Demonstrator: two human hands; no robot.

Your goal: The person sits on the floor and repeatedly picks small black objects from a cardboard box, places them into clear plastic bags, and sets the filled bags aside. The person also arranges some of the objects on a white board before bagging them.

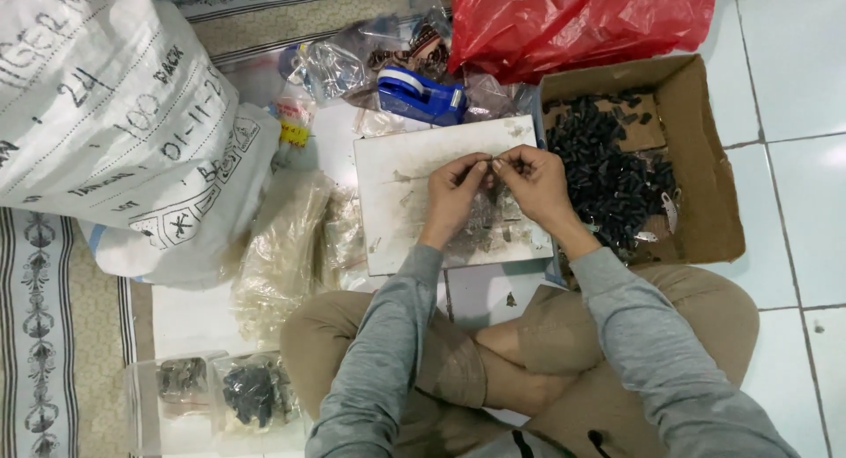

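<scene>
- I see the left hand raised over the white board, its fingertips pinched shut on a small dark part; the part is too small for me to tell its kind.
- The right hand meets it from the other side, thumb and forefinger likewise closed on the same small dark part, so that both hands touch at the fingertips.
- The small dark part is held between the two hands, above the upper middle of the white board and clear of its surface.
- The white board lies flat on the floor before the person's crossed legs; its face is scuffed, and a scatter of small pieces lies on it under the hands.
- Just right of the board stands an open cardboard box holding a heap of small black parts.
- Beyond the board I note a blue tape dispenser and a red plastic bag.
- To the left lies a large white woven sack, with clear plastic bags beside it.
- Near the left knee stand clear containers of dark parts.
</scene>
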